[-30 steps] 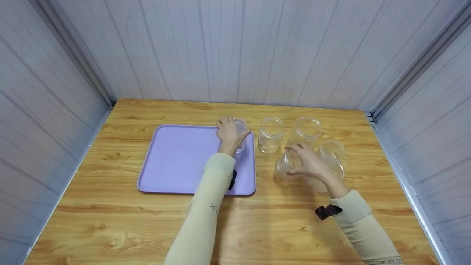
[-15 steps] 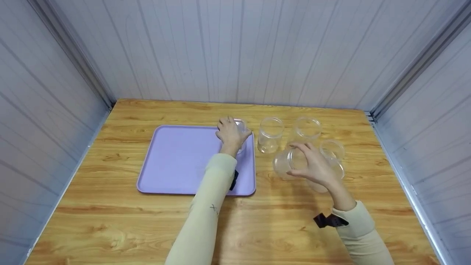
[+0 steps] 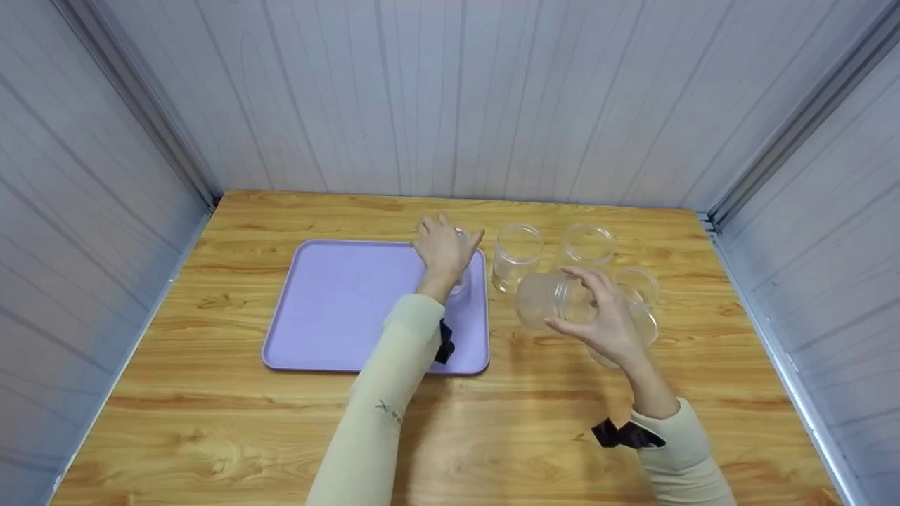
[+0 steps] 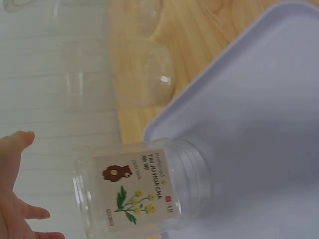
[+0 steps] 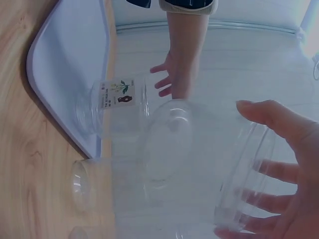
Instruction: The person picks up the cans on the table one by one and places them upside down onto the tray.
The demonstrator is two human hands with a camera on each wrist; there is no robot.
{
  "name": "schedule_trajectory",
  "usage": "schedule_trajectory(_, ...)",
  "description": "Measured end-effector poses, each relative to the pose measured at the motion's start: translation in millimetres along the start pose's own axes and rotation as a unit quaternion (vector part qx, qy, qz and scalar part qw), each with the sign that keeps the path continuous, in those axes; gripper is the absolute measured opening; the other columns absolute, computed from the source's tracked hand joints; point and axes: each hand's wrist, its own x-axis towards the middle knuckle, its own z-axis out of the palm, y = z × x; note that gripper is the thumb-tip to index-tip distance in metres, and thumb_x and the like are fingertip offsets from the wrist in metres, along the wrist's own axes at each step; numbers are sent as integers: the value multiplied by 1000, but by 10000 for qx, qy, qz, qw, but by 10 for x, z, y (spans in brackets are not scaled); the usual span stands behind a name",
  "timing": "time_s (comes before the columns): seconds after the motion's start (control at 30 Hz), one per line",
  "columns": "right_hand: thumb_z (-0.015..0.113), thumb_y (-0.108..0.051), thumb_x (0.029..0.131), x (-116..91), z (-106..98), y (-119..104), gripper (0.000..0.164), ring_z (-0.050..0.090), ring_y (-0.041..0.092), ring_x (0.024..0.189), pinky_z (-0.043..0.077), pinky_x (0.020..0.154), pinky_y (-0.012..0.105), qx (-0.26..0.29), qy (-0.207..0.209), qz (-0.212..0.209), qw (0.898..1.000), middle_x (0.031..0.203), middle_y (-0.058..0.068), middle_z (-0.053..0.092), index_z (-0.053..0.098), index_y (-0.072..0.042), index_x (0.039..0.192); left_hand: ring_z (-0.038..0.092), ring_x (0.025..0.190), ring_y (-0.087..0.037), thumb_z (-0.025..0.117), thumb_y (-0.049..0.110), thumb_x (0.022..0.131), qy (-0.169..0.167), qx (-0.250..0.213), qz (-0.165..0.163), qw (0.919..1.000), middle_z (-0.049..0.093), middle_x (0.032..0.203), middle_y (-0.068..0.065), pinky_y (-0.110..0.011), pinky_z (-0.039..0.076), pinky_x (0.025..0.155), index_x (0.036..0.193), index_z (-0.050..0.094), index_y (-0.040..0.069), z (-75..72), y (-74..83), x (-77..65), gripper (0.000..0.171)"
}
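A clear plastic jar with a bear-and-flower label stands on the right end of a lilac tray. Beside it my left hand has its fingers spread; a gap shows between fingertips and jar in the left wrist view. My right hand grips a second clear jar around its ringed mouth, thumb on one side and fingers on the other. That jar is tipped onto its side in the air, its base pointing left towards the tray.
Several more clear jars stand right of the tray: one close to its edge, one at the back, others partly behind my right hand. White panelled walls enclose the wooden table at the back and sides.
My right hand has raised its jar and tipped it further, base swinging left and up. My left hand has spread its fingers and come off the jar on the tray.
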Motion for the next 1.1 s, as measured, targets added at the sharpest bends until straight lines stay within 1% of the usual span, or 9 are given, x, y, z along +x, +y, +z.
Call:
schedule_trajectory(0.1,80,-28,63,-22,21,0,72,41,23,105,41,77,40,345,199,139,9991,120,7,46,48,-11,125,39,110,-29,48,62,78,225,-335,176,9990,40,118,-19,-48,37,86,126,41,-1,-73,-27,-36,79)
schedule_trajectory(0.23,80,-21,63,-42,64,12,72,42,25,106,42,77,43,761,442,326,9956,123,7,45,47,-9,126,35,117,-31,49,56,81,396,-743,453,9954,36,126,-21,-51,33,91,130,38,-3,-164,-80,-98,77)
schedule_trajectory(0.37,80,-15,63,-48,103,22,71,42,26,106,41,80,46,1185,639,580,9892,124,8,45,46,-9,126,30,123,-31,49,54,82,485,-1263,563,9892,32,134,-21,-47,29,97,132,35,0,-251,-137,-174,75)
schedule_trajectory(0.53,78,-13,66,-48,136,15,71,42,24,105,40,81,42,1640,707,869,9801,126,6,43,43,-10,128,31,123,-29,49,52,84,629,-1781,754,9791,31,135,-18,-41,31,97,132,36,2,-331,-196,-278,71)
schedule_trajectory(0.7,76,-9,68,-22,180,32,70,43,24,103,44,79,35,2306,671,1012,9654,125,6,40,40,-8,129,35,120,-27,49,47,86,821,-2329,1099,9628,34,133,-16,-38,37,92,131,39,1,-379,-218,-390,65)
schedule_trajectory(0.83,73,-2,70,-7,215,52,67,45,24,101,47,75,27,2838,655,1057,9508,122,7,41,40,-6,129,34,121,-26,49,45,87,656,-2851,1242,9481,35,134,-14,-39,36,94,131,39,3,-403,-215,-503,62)
schedule_trajectory(0.9,71,2,71,-3,229,59,66,44,24,101,47,74,26,3057,652,1015,9445,121,8,40,39,-4,129,35,122,-26,48,45,87,527,-3061,1288,9418,35,134,-13,-40,35,95,131,39,4,-406,-212,-563,61)
schedule_trajectory(0.97,69,4,72,0,241,65,65,44,25,102,47,76,27,3195,621,965,9406,122,9,40,38,-2,130,35,121,-26,47,44,88,470,-3258,1403,9338,37,132,-13,-40,35,95,131,40,4,-403,-209,-619,59)
schedule_trajectory(1.1,66,5,74,0,256,82,64,44,25,105,45,81,29,3266,591,940,9386,124,9,39,36,0,130,35,121,-25,49,39,89,507,-3652,1720,9135,41,128,-14,-39,31,98,128,42,2,-397,-214,-717,55)
